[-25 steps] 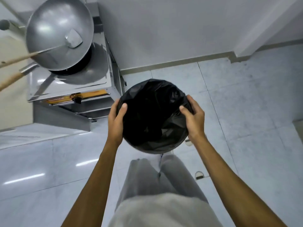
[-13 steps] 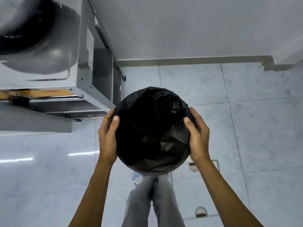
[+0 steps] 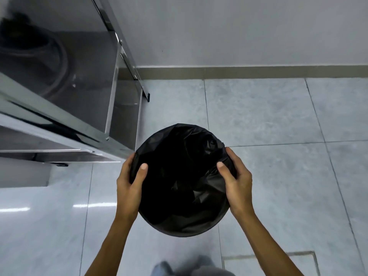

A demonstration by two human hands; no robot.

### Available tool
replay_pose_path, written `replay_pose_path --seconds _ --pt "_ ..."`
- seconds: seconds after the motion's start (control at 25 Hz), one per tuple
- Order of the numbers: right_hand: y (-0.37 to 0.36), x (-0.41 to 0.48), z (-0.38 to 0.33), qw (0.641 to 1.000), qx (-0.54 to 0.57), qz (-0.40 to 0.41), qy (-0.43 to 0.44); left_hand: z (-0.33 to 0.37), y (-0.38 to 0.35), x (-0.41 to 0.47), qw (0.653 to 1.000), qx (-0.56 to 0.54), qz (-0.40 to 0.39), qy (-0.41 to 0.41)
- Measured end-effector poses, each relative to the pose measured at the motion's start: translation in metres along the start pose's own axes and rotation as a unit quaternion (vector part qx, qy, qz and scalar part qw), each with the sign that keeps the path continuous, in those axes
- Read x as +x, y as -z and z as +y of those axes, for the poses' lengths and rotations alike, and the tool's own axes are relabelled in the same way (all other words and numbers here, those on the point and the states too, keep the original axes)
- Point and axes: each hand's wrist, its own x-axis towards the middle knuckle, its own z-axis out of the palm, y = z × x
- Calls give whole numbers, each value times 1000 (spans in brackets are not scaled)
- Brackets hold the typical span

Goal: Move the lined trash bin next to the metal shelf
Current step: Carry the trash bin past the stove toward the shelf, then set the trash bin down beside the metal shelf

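A round trash bin (image 3: 182, 182) lined with a black plastic bag fills the middle of the view, seen from above. My left hand (image 3: 129, 186) grips its left rim, thumb inside the liner. On the opposite rim my right hand (image 3: 238, 183) holds it the same way. The metal shelf (image 3: 111, 108), a shiny steel frame with legs, stands at the upper left; the bin's left rim is right beside its front corner leg. Whether the bin rests on the floor cannot be told.
A grey tiled floor (image 3: 278, 120) spreads to the right and behind the bin. A pale wall with a tan skirting strip (image 3: 249, 69) runs across the back. A square floor drain cover (image 3: 270, 261) lies at the lower right. My feet show blurred at the bottom edge.
The view has dropped and closed in on the shelf; the wok and stove top have left the frame. The bin, held in both hands, now sits lower and beside the shelf's corner leg.
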Motion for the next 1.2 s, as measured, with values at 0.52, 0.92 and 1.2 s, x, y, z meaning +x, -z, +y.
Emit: replay_pose_path --seconds 0.52,0.92,1.2 --pt "-19 58 95 997 -28 10 77 -97 -21 52 998 -15 13 -62" --pt "-28 68 94 986 -99 9 136 -100 -19 57 997 -22 6 -78" --pt "-36 86 95 978 -124 20 166 -104 -22 82 994 -38 3 -98"
